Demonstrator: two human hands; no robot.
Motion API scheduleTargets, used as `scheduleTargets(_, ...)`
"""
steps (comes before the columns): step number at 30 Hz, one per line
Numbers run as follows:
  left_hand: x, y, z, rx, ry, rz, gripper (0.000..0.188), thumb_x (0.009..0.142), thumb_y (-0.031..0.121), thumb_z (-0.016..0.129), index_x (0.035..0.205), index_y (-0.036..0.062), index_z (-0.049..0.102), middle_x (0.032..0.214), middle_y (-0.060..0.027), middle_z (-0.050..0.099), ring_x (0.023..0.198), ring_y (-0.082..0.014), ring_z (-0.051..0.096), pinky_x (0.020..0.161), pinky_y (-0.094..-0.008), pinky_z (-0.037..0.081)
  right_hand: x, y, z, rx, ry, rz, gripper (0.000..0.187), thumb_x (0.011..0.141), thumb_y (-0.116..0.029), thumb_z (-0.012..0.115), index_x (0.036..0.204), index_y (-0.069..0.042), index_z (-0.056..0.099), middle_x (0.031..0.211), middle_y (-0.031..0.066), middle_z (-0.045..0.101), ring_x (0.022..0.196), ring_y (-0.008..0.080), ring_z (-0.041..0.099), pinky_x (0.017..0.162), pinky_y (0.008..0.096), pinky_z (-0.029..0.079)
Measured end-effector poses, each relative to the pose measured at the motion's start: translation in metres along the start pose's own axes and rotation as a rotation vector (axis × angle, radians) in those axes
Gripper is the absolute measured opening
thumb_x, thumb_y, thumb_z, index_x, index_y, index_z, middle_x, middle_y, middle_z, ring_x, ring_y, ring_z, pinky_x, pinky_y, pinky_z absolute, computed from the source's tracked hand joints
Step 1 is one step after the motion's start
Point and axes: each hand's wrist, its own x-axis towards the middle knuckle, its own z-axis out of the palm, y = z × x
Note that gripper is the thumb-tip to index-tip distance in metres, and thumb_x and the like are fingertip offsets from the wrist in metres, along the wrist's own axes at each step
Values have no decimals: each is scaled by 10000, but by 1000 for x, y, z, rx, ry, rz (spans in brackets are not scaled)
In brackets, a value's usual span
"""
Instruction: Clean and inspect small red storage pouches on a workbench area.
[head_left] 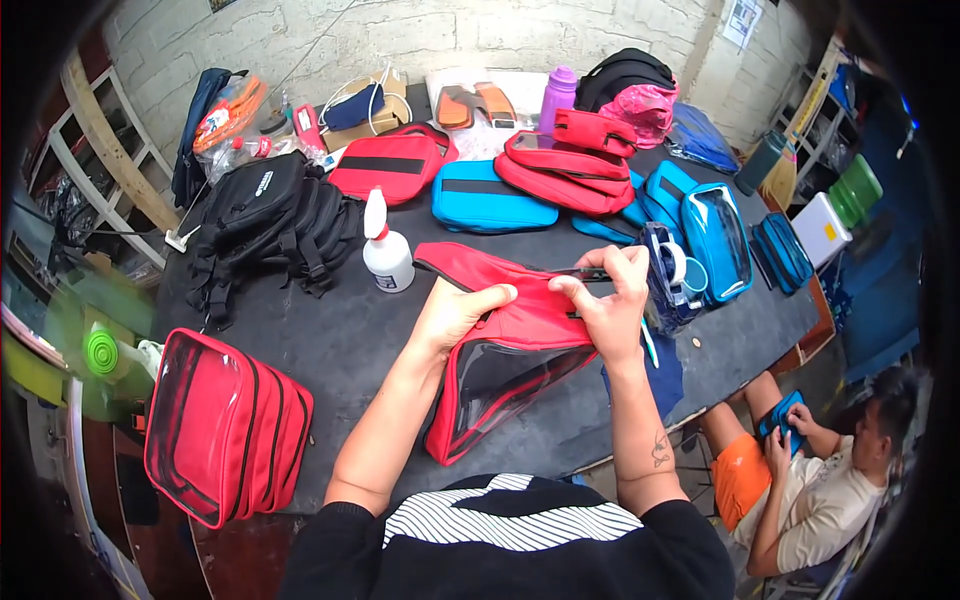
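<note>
Red, clear-windowed fabric bag (528, 326) is clasped in left hand (460, 314), seemingly for tautness, beside right hand (613, 312), whose grip is unclear.

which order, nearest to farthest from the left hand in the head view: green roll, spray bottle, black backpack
1. Spray bottle: beyond the left hand, leftward
2. Black backpack: farther left, upper side
3. Green roll: far left of picture
</note>
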Motion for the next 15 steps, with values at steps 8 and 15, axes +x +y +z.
scheduleTargets(8, 0, 2, -3, 10, 33, -82, 234, 769, 7, 701, 992, -16, 633, 890, -54, 664, 790, -124, 635, 720, -270, 519, 6, -4, 5, -92, 59, -81, 400, 591, -228, 860, 679, -44, 516, 689, 38, 490, 770, 225, 407, 691, 355, 361)
scheduleTargets(15, -2, 4, -1, -15, 18, -29, 264, 759, 13, 707, 1008, -25, 626, 929, -69, 663, 831, -135, 637, 757, -285, 520, 6, 0, 9, -72, -5, -36, 419, 603, -297, 858, 676, -66, 515, 705, 32, 488, 788, 243, 410, 717, 366, 358)
